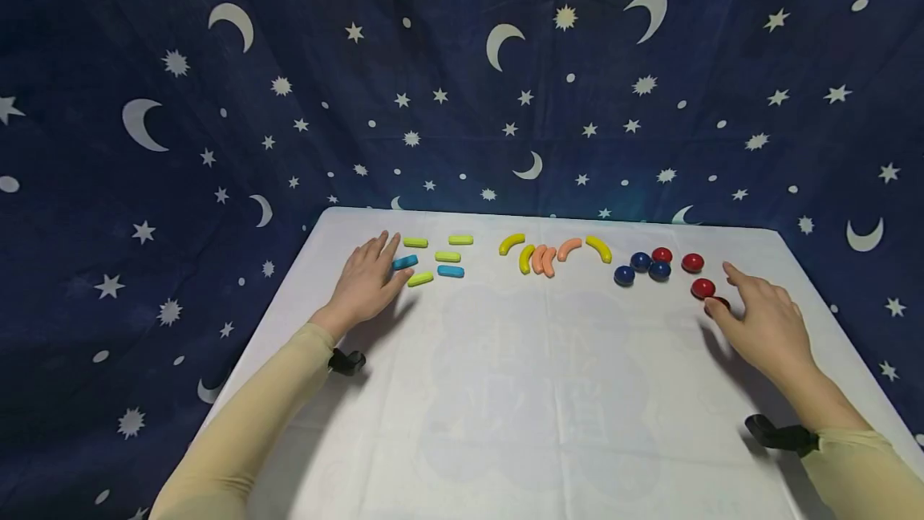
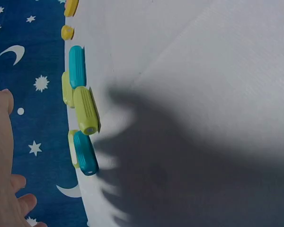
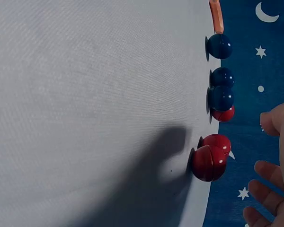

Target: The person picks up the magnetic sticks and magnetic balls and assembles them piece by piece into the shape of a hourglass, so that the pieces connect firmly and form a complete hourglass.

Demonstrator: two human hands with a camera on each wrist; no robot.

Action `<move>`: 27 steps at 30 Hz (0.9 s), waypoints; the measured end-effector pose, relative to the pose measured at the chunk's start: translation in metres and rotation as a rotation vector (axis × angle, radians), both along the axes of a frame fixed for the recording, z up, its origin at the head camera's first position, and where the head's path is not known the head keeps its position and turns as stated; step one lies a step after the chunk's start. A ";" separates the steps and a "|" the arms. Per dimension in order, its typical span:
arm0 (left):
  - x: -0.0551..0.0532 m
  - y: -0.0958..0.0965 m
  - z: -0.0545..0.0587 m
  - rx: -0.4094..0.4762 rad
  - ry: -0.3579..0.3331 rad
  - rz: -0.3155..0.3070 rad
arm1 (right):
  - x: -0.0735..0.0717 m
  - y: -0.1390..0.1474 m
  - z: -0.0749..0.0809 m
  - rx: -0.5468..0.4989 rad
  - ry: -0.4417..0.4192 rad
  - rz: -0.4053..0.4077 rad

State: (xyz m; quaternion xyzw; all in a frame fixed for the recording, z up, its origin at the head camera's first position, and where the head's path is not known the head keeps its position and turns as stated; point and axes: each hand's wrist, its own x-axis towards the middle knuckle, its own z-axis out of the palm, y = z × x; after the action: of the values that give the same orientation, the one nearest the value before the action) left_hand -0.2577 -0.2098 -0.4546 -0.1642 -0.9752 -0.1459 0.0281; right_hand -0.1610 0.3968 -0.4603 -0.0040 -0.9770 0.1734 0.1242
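Observation:
My left hand (image 1: 366,281) hovers with spread, nearly straight fingers over the left group of small ridged sticks, holding nothing. A blue stick (image 1: 405,262) lies partly under its fingers, with a lime-green stick (image 1: 420,279) by the thumb. Another blue stick (image 1: 451,271) and more green sticks (image 1: 447,257) lie to the right. Over the table's right side is my right hand (image 1: 768,323), its fingers loosely bent and gripping nothing. Its thumb partly covers a dark red ball (image 1: 719,305); another red ball (image 1: 703,288) sits just beyond. In the right wrist view its fingers (image 3: 267,196) stay apart from the red balls (image 3: 209,163).
Three yellow banana-shaped pieces (image 1: 598,249) and three orange curved pieces (image 1: 569,249) lie mid-row. Three dark blue balls (image 1: 624,275) cluster right of them, beside a red ball (image 1: 662,255). A white cloth (image 1: 505,392) covers the table; a star-and-moon curtain (image 1: 462,62) hangs behind.

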 end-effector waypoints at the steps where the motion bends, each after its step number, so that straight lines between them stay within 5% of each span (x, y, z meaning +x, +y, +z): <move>1: 0.000 0.001 0.000 0.010 0.002 0.000 | 0.000 0.000 0.000 -0.006 -0.003 -0.002; 27: -0.002 0.030 0.003 0.151 0.058 0.008 | 0.010 0.008 -0.004 -0.157 -0.109 -0.087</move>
State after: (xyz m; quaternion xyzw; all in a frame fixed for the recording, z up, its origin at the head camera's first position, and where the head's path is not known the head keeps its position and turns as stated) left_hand -0.2600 -0.1796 -0.4519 -0.1619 -0.9608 -0.2140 0.0693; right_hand -0.1512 0.4048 -0.4641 -0.0656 -0.9646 0.2433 0.0777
